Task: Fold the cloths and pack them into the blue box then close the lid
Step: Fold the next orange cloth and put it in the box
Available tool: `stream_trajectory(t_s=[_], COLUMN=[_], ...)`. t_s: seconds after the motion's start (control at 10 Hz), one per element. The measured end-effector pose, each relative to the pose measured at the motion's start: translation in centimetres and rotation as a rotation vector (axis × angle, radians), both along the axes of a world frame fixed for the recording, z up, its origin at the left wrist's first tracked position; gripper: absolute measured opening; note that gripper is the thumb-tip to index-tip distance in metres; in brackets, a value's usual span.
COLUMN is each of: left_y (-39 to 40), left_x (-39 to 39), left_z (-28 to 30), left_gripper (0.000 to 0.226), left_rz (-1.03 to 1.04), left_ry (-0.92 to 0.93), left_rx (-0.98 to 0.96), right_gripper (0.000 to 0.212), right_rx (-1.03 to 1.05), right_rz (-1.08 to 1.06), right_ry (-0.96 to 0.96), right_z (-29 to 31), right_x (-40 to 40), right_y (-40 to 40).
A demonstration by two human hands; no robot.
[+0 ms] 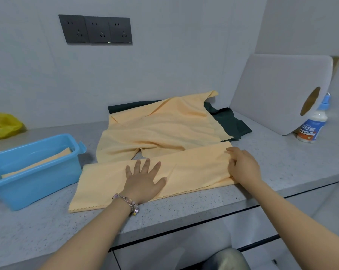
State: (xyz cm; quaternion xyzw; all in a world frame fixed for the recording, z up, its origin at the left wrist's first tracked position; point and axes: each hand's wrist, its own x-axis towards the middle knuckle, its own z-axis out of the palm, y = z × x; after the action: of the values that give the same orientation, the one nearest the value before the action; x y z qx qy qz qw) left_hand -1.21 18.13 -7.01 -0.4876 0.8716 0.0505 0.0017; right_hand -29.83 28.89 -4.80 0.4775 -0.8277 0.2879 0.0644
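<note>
The only readable writing stands on the label of the white bottle (313,121) with a blue cap, partly hidden behind the grey board at the far right of the bench (281,164). Its blue band carries Chinese characters, seemingly "沙拉酱", and below them the Latin letters "ALAD" show; smaller print is illegible.
</note>
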Motion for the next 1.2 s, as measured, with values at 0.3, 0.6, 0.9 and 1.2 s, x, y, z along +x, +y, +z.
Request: stream_trajectory(t_s=[0.3, 0.6, 0.9, 1.2], left_y=[0.2, 0.3, 0.5, 0.2], left_x=[0.0, -0.1, -0.2, -0.1], left_z=[0.1, 0.4, 0.4, 0.3], left_gripper=[0.066, 0.066, 0.066, 0.067], left_rz=[0.002, 0.001, 0.007, -0.002], left_ry=[0.001, -0.003, 0.001, 0.006], left_rx=[-0.002, 0.004, 0.011, 0.019], right_gripper=[0.033, 0.020, 0.048, 0.057], right_rx=[0.197, 0.006, 0.322, 0.596], right_rz=[-0.056, -0.061, 0.552, 0.219], right_ry=[-0.052, 0.308, 0.135, 0.086], right_z=[-0.1, -0.5, -1.5, -0.9], right_x=[-0.9, 2.3, 9.8, 4.1], right_y=[-0.7, -0.9, -4.5, -3.9])
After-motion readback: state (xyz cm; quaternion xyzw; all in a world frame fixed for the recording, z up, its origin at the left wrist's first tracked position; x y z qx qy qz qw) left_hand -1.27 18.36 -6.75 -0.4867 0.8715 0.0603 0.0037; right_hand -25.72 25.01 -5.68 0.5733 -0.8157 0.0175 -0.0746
